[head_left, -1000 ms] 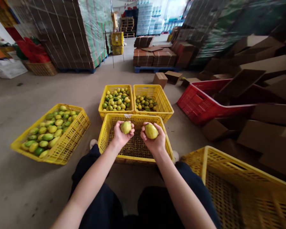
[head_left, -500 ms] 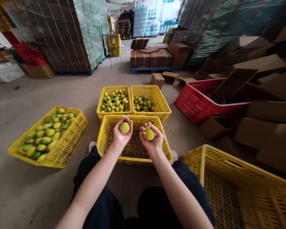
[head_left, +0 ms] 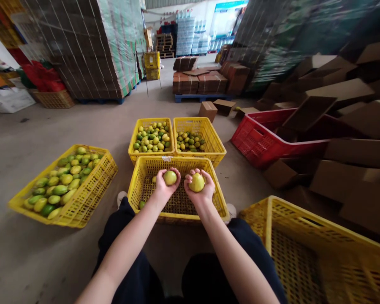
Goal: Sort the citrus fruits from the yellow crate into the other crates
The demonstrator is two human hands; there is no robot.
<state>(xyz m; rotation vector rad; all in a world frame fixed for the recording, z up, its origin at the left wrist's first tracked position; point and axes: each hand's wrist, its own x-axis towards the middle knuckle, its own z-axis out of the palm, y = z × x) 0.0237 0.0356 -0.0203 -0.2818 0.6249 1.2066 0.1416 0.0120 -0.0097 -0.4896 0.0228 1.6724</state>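
Note:
My left hand (head_left: 164, 190) cups a yellow-green lemon (head_left: 170, 177), palm up with the fingers curled round it. Close beside it, my right hand (head_left: 205, 195) holds a second lemon (head_left: 196, 183), paler and yellower, its fingertips bent over the fruit. Both hands are above a yellow plastic crate (head_left: 194, 161) between my feet. Inside that crate a greenish lemon (head_left: 142, 204) lies by the left wall, and part of another lemon (head_left: 153, 179) shows behind my left hand. My forearms hide some of the crate's bottom.
Two yellow crates of lemons, the left one (head_left: 131, 143) fuller than the right one (head_left: 220, 145), adjoin the front crate. A tilted crate (head_left: 91, 192) full of lemons is at left. At right are another yellow crate (head_left: 319, 221), a red crate (head_left: 256, 145) and cardboard boxes (head_left: 351, 173).
Both lemons stay in my hands. My left hand has shifted slightly right and down, closer to my right hand, and its lemon is turned. The lemon behind my left hand has come into view.

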